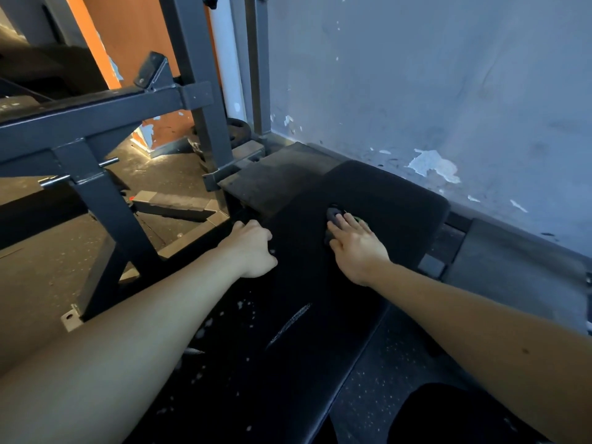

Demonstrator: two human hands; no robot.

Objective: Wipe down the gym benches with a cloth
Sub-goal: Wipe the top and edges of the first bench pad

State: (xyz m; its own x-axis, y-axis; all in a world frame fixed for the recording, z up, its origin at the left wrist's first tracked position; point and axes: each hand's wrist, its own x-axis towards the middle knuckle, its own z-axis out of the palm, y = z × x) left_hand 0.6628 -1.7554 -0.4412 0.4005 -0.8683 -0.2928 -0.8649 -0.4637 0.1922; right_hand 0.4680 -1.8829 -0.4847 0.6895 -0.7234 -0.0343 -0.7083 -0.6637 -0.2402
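Pressing a dark cloth [333, 215] onto the black bench pad [384, 193] mid-frame with the flat, open right hand [357, 246]; gripping the pad's left edge with the left hand [251, 248].

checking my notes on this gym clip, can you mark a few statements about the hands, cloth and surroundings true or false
1. The right hand lies flat on a cloth on the bench pad. True.
2. The left hand holds a spray bottle. False: its curled fingers grip the pad's left edge, and no bottle is in view.
3. The wall beside the bench has patches of peeling paint. True.
4. The cloth is bright white. False: it is dark, with a little green showing past the fingers.
5. The metal rack stands to the right of the bench. False: it stands to the left, and the wall is on the right.
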